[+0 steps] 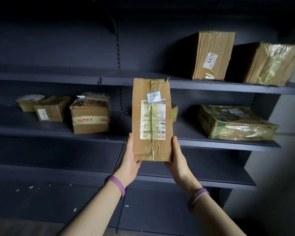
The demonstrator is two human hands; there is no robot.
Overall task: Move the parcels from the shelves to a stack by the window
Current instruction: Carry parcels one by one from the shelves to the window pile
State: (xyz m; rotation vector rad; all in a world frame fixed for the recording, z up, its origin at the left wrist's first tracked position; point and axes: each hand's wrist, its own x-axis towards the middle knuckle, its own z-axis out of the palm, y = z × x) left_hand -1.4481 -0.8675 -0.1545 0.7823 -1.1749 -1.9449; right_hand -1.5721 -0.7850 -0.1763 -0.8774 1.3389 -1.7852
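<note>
The dark shelving [211,89] carries other parcels [89,114] awaiting removal. Before its middle shelf, held clear, the tall labelled parcel [152,120] is upright. The left hand [130,157] and right hand [178,159] clamp its 2 lower sides, fingers wrapped behind, probably steadying it for carrying.

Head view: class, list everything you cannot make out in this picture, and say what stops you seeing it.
Label print on the held parcel: too small and blurred, head view.
Fingers of the left hand and right hand: behind that parcel.
Another parcel on the middle shelf: the held parcel covers all but a corner.
Window and stack: outside the frame.
</note>
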